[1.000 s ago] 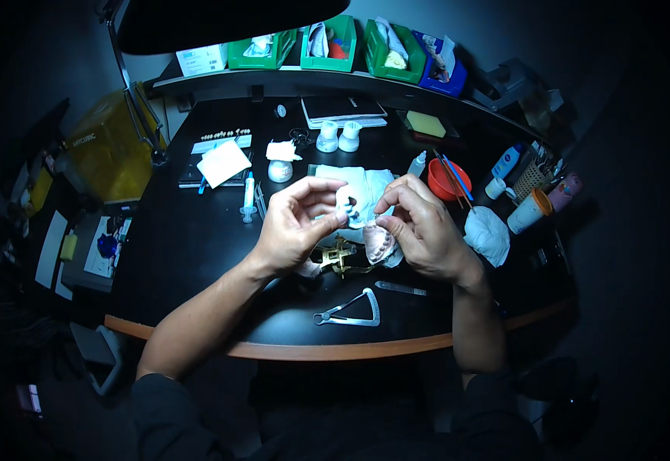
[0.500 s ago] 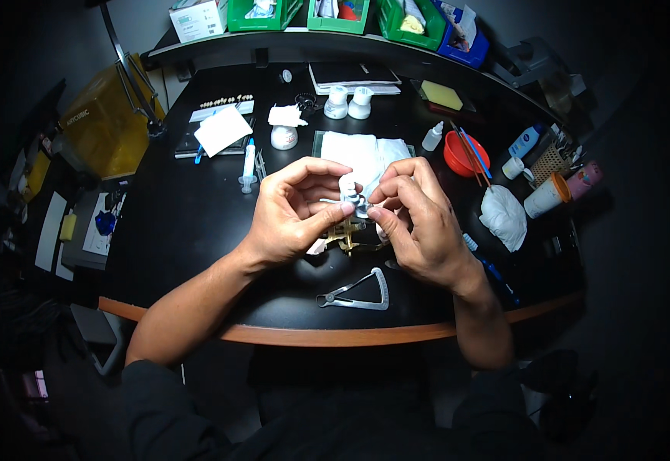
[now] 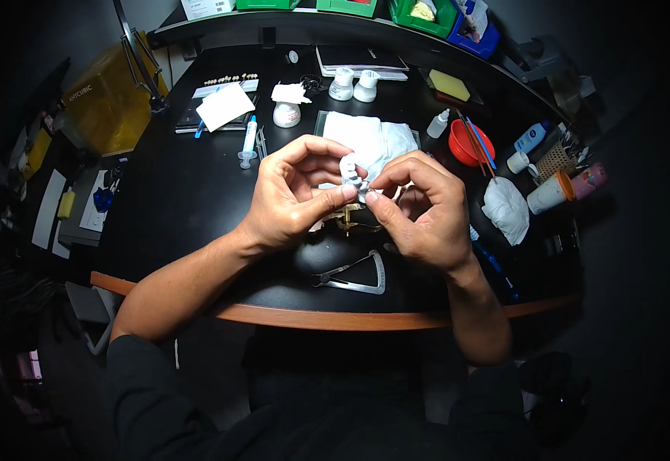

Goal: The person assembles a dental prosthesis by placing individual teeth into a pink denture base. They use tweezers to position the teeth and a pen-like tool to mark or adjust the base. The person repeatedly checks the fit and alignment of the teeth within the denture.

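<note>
My left hand (image 3: 287, 198) holds a small white and grey dental model (image 3: 349, 169) between thumb and fingers, above the middle of the desk. From the other side my right hand (image 3: 427, 209) is closed in a pinch at the model's lower right edge. A small dark piece seems to be at those fingertips, too small to make out. Below the hands stands a brass-coloured dental articulator (image 3: 348, 220), partly hidden by them. Nearer to me lies a metal caliper (image 3: 378, 275) with a curved scale. A folded white cloth (image 3: 365, 137) lies just behind the hands.
On the left are a syringe (image 3: 249, 144) and a lidded jar (image 3: 286, 115). Two white bottles (image 3: 341, 84) stand at the back. A red bowl (image 3: 469, 146), a crumpled white cloth (image 3: 506, 209) and a brush holder (image 3: 554, 161) are on the right. The wooden desk edge (image 3: 312, 318) runs in front.
The view has shifted slightly, so the desk sits higher in the picture. Both hands still hold at the dental model, which is turned a little; the right fingers have drawn closer together.
</note>
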`<state>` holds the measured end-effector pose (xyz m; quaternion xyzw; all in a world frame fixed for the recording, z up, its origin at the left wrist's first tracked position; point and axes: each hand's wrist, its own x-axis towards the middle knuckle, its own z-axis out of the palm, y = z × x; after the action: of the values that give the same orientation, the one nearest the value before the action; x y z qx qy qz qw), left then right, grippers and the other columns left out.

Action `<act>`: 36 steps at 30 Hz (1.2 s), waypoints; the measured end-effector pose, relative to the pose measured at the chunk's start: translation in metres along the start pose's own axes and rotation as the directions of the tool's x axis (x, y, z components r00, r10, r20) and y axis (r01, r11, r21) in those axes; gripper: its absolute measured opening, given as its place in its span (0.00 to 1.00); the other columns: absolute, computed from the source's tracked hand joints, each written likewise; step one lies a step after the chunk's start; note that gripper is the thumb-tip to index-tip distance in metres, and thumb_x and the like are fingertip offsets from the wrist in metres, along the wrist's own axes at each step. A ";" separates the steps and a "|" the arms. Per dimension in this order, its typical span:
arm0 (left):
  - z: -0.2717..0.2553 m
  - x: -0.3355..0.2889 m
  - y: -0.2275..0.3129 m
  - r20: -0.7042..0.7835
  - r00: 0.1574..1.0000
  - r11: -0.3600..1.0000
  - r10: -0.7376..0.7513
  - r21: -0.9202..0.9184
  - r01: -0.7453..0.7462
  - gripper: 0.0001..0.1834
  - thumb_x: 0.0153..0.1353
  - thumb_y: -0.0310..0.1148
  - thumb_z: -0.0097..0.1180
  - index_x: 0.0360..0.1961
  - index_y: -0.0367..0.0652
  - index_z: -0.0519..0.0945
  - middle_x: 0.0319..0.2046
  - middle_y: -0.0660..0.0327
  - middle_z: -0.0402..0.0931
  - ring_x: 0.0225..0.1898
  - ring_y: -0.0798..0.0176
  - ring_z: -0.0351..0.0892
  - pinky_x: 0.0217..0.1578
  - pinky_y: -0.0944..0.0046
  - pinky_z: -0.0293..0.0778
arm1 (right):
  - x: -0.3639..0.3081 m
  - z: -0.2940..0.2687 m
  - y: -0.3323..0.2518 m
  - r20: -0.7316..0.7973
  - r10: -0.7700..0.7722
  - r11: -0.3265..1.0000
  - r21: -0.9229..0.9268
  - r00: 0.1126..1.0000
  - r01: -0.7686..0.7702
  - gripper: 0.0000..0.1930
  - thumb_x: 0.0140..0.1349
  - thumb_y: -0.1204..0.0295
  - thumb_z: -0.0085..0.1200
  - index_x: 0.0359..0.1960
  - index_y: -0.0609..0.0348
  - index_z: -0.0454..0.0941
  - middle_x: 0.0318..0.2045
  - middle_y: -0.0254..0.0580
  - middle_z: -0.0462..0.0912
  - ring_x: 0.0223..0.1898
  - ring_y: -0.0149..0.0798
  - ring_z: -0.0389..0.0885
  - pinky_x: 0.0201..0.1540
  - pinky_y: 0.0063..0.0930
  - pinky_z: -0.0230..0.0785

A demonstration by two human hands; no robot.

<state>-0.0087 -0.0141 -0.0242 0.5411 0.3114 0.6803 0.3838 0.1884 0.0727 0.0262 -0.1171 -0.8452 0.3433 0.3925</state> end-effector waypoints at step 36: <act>-0.001 -0.001 0.004 0.009 0.984 0.976 -0.180 -0.121 0.180 0.23 0.65 0.23 0.66 0.59 0.34 0.73 0.49 0.47 0.84 0.50 0.61 0.87 0.52 0.62 0.86 | -0.006 0.002 0.006 -0.019 0.026 0.988 0.150 0.999 -0.023 0.03 0.58 0.84 0.63 0.34 0.66 0.87 0.32 0.40 0.85 0.28 0.21 0.81 0.24 0.12 0.68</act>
<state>-0.0104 -0.0173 -0.0212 0.4858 0.3174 0.6610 0.4757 0.1902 0.0738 0.0178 -0.1010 -0.8114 0.4094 0.4047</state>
